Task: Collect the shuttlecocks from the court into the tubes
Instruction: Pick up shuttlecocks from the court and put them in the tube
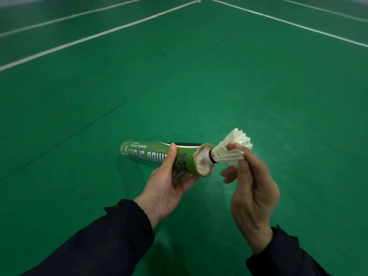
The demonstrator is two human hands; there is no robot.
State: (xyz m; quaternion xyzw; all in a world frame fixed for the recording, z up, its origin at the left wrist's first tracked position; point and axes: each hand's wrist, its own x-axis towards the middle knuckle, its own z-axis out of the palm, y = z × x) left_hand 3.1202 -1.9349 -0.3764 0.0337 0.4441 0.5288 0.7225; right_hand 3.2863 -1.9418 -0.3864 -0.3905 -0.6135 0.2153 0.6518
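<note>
A green court floor fills the view, with a dull sheen under even indoor light. White lines cross its far part, meeting near the top, and thin dark seams run diagonally.

A green court floor is spread across the whole view, matte and faintly scuffed. White boundary lines are painted across the far part, meeting near the top. A thin dark seam is seen running diagonally. Faint shadows are cast low on it.
</note>
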